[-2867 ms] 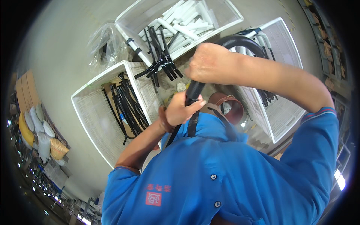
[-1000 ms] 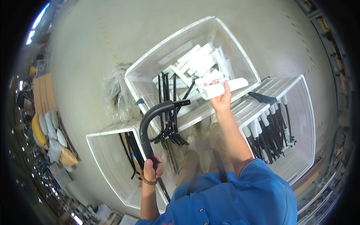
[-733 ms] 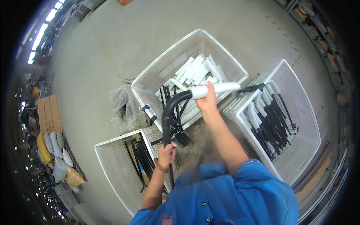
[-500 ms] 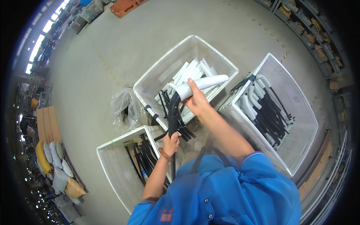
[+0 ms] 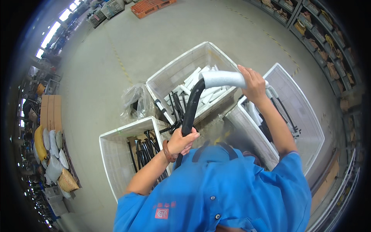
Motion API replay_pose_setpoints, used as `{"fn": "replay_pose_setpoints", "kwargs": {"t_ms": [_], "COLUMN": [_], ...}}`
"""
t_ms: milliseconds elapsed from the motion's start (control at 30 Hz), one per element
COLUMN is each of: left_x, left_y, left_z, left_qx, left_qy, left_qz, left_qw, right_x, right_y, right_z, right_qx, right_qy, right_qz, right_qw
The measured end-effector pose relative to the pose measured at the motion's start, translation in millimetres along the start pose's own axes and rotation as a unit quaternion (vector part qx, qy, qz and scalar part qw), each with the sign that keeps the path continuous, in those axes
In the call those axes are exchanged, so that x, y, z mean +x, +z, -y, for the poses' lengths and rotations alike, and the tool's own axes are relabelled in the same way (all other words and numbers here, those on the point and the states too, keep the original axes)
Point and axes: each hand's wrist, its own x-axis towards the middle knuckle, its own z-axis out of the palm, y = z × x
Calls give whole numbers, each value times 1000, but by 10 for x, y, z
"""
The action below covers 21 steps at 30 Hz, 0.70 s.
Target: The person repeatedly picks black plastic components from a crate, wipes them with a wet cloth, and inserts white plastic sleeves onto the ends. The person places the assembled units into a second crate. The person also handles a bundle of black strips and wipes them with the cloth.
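Where black tubing (image 5: 192,108) bends, a white sleeve (image 5: 223,79) (foam-like) begins.

The right hand (image 5: 254,83) hides the far end of the white sleeve (image 5: 222,79), and the left hand (image 5: 182,142) covers part of the black tube (image 5: 193,102), whose lower end is lost by the blue shirt (image 5: 255,185). The right forearm (image 5: 276,123) blocks part of the right crate (image 5: 309,135). The lower edge crops the shirt; the top edge crops the shelves (image 5: 295,15), whose contents are too small to tell.
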Motion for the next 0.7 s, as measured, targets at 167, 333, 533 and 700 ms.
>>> {"fn": "replay_pose_setpoints", "kwargs": {"t_ms": [167,333,533,700], "left_x": [49,125,76,170], "left_y": [261,445,336,152], "left_z": [56,169,376,488], "left_qx": [71,98,73,24], "left_qy": [1,4,-5,-14], "left_qz": [-2,31,42,69], "left_qw": [997,995,996,997], "right_x": [208,562,324,162], "right_y": [-456,-577,-479,-284], "right_z": [113,608,1056,1080], "right_qx": [291,116,-31,-13], "right_qy": [140,-151,-372,-366], "right_qz": [258,350,244,174], "right_qw": [911,917,895,914]}}
